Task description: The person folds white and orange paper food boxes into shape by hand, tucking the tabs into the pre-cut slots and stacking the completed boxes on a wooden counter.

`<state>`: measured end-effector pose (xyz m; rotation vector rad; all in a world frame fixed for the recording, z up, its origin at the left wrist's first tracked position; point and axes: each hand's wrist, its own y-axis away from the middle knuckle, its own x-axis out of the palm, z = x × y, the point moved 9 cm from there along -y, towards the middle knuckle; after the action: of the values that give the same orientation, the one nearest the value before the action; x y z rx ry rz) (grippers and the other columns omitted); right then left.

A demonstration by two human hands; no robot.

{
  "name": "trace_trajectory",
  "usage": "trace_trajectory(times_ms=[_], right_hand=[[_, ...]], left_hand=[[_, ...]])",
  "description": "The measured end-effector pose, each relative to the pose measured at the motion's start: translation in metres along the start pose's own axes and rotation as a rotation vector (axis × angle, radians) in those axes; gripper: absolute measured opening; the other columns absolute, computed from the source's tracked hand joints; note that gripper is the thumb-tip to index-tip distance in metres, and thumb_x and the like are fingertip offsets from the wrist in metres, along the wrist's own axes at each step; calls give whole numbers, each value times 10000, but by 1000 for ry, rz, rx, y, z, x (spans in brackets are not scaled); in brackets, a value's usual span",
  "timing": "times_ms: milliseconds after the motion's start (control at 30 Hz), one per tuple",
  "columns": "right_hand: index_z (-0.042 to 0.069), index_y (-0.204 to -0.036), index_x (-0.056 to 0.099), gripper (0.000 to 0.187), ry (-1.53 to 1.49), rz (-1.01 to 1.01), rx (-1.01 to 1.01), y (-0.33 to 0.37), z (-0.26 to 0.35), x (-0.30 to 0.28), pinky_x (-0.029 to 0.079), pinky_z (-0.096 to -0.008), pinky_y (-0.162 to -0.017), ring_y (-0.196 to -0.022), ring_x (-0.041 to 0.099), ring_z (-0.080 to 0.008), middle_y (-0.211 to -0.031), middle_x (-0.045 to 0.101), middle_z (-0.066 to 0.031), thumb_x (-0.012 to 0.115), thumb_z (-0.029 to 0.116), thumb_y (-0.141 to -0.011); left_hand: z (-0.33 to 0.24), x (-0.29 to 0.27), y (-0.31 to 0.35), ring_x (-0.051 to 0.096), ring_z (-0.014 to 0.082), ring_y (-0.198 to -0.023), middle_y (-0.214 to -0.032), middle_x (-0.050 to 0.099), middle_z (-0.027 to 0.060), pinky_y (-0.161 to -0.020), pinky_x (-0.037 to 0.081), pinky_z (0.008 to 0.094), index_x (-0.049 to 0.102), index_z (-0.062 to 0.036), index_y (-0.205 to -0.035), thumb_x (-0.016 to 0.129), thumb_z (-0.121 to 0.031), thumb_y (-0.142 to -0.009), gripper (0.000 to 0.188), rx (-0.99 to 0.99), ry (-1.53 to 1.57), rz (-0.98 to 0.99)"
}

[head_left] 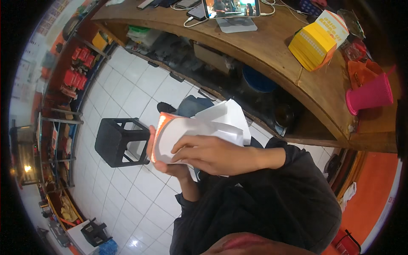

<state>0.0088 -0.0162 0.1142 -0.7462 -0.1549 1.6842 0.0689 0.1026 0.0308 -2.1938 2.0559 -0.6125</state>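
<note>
A white folded-card carton (187, 134) with an orange-and-white printed edge is tilted in front of my body. My left hand (170, 168) grips it at its left end, thumb on the near side and fingers round the far side. Across the carton's pale inner face lies my right hand (212, 154), its fingers stretched out and slightly bent, pressing on the card. White flaps (225, 114) stand up beyond my right hand. Whatever lies under the right palm is hidden.
A curved wooden desk (272, 40) holds a tablet (231, 8) on a stand, a stack of yellow cartons (312, 46) and a pink bucket (369, 95). A black stool (121, 142) stands on the white tiled floor (127, 195). Shelves with red packets (75, 77) line the left.
</note>
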Motion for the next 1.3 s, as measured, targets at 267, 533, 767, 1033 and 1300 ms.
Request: trace_trajectory(times_ms=[267, 533, 767, 1033, 1300], right_hand=[[5, -993, 525, 384, -411, -79, 292, -14, -59, -9, 433, -337, -679, -806, 585, -255, -897, 581, -154, 421, 375, -995], [29, -986, 662, 232, -242, -135, 188, -5, -48, -15, 408, -343, -576, -589, 575, -261, -704, 600, -157, 609, 244, -916], [12, -957, 654, 243, -19, 160, 359, 13, -85, 4, 424, -335, -569, -581, 585, -259, -676, 609, -160, 560, 236, -945], [-33, -1004, 661, 471, -848, -81, 405, 12, -104, 10, 481, -275, -724, -804, 591, -92, -915, 669, -68, 434, 379, -1001], [25, -1244, 504, 374, -458, -440, 382, 29, -111, -52, 496, -294, -857, -924, 625, -153, -1063, 634, -121, 614, 173, -918]], left_hand=[[-16, 18, 4, 335, 388, -1346, -1465, 276, 285, -1090, 302, 537, 396, -10, -1353, 139, -773, -851, 948, 150, 667, 287], [-24, 7, -1, 644, 269, -963, -1174, 575, 272, -819, 553, 350, 449, 81, -1162, 294, -489, -996, 614, 115, -153, 68], [-62, -20, -16, 482, 310, -1236, -1371, 458, 203, -1013, 417, 437, 382, 47, -1306, 438, -166, -984, 390, 395, -550, -156], [-31, 52, 1, 491, 341, -1248, -1359, 489, 218, -990, 416, 443, 540, -3, -1260, 626, -165, -847, 453, 292, -778, 703], [28, -27, -7, 607, 258, -1029, -1241, 551, 194, -806, 519, 382, 503, 26, -1245, 495, -249, -960, 397, -68, -433, 252]])
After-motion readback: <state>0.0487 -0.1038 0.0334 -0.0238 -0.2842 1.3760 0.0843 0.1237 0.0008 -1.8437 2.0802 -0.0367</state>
